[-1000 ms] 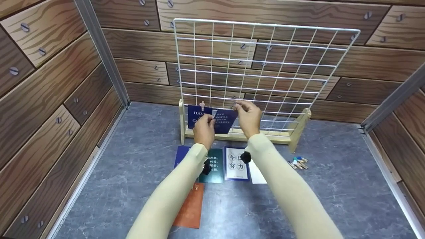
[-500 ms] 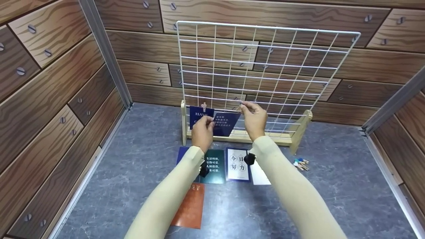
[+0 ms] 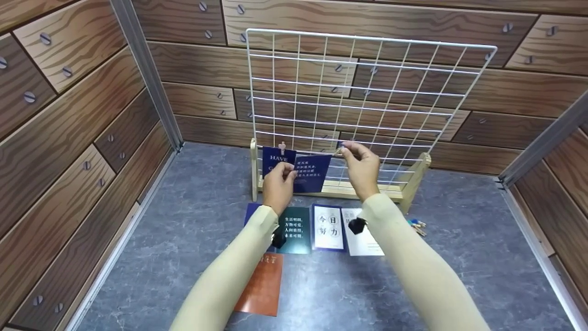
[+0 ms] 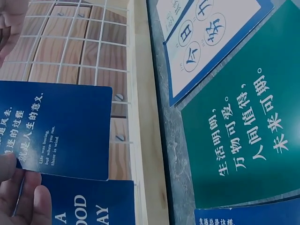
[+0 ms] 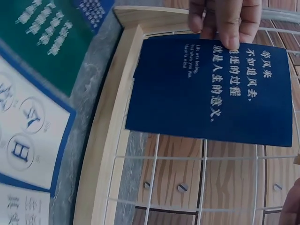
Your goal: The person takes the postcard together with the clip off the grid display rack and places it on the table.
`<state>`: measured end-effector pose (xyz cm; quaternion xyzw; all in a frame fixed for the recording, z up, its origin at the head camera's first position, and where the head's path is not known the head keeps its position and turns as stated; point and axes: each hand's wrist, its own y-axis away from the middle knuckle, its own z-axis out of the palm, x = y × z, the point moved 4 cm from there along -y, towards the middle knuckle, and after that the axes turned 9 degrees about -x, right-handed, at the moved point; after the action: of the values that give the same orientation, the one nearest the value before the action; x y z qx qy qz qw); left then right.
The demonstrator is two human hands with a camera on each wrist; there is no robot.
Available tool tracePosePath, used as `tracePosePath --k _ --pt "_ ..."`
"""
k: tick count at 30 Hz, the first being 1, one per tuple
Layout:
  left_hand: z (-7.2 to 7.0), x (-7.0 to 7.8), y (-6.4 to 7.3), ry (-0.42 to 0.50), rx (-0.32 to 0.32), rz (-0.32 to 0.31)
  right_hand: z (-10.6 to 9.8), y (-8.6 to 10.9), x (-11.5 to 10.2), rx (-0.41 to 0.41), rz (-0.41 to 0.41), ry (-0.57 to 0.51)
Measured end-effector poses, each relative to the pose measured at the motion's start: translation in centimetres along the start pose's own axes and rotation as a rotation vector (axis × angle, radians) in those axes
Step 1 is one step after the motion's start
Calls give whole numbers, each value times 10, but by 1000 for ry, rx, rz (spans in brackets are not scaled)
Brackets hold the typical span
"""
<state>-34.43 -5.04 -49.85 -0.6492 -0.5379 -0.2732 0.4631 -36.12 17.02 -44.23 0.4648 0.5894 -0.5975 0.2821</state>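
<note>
My left hand [image 3: 278, 186] pinches the left edge of a dark blue card [image 3: 313, 177] with white lettering, held in front of the wire grid's lower part. In the left wrist view the card overlaps another blue card [image 4: 84, 206] reading "A GOOD DAY", which hangs on the grid under a small pale clip [image 3: 282, 148]. My right hand [image 3: 364, 168] is just right of the held card's upper corner and pinches a small wooden clothespin [image 3: 339, 150] between thumb and fingertips. Only its fingertips and the peg's end show at the right wrist view's edge.
The white wire grid [image 3: 367, 85] stands upright in a wooden base [image 3: 337, 187]. Before it lie a green card [image 3: 295, 234], a white card with blue border [image 3: 329, 239], a white card [image 3: 365, 243] and an orange card [image 3: 262, 285]. Several clothespins [image 3: 418, 226] lie at right.
My right hand has moved right with the clothespin, from the held card's upper corner to a small gap beside it. My left hand has shifted slightly left, and the card's tilt has changed.
</note>
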Motion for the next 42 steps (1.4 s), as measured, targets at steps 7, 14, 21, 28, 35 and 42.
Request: tracePosePath --k 7,14,21,28,35,42 --pt "-4 3 7 54 -45 52 -14 25 -13 -77 -21 16" --pt "-5 5 18 74 -92 129 -36 55 -34 -116 -50 68" --pt "-7 8 26 84 -126 166 -63 64 -32 -74 -105 75" --pt "-10 9 32 26 -134 173 -87 74 -26 -63 -79 154" --pt "-8 6 39 74 -127 181 -104 85 -15 -49 -41 195" --pt "-7 4 48 96 -194 153 -116 95 -6 -49 -35 228"
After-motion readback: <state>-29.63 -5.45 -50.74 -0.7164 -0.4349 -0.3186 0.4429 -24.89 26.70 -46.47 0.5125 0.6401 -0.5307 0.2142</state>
